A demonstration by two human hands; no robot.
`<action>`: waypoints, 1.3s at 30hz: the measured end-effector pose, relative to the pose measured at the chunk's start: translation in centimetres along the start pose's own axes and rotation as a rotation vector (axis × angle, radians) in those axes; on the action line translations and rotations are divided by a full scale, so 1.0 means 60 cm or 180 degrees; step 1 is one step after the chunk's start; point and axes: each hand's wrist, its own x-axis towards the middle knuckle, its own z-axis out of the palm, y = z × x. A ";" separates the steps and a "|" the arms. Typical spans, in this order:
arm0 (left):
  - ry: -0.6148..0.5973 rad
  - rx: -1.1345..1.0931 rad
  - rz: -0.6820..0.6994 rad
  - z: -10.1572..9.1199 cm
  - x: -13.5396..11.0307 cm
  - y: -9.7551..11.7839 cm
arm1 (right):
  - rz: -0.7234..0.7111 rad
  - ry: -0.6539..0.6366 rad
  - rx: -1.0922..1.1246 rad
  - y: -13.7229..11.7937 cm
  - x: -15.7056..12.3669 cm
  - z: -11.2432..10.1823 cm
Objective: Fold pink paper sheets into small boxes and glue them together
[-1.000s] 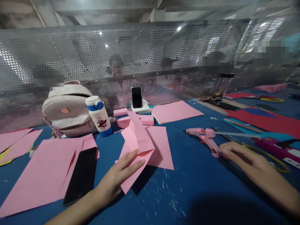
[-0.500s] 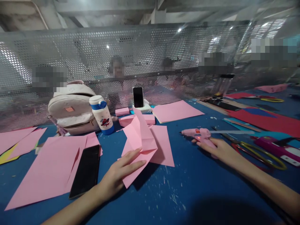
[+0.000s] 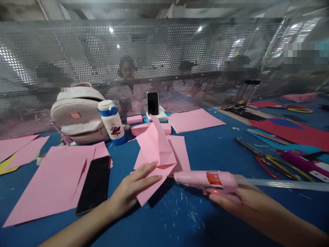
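Note:
My left hand (image 3: 137, 185) holds a folded piece of pink paper (image 3: 166, 156), with two fingers lying across its lower flap and the thumb hidden. The folds stand up from the table in a pointed shape. In my right hand (image 3: 246, 202) is a pink hot glue gun (image 3: 205, 180), gripped by its handle. A clear glue stick (image 3: 288, 184) sticks out of its back, and a small red light glows on its side. Its nozzle points left, right beside the edge of the folded paper; whether it touches I cannot tell.
Pink sheets (image 3: 48, 181) and a black phone (image 3: 95, 185) lie at left. Behind stand a white backpack (image 3: 79, 113), a bottle (image 3: 112, 123) and an upright phone (image 3: 153, 103). Scissors (image 3: 267, 159) and a purple tool (image 3: 300, 161) lie right. A perforated metal screen (image 3: 164, 44) closes the back.
My right hand has brought the glue gun left and nearer, from beside the scissors to the folded paper's edge. My left hand keeps its hold on the paper.

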 end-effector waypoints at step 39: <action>-0.0034 0.0146 0.0048 0.005 -0.007 -0.008 | 0.0261 -0.0972 -0.0147 -0.052 0.016 -0.022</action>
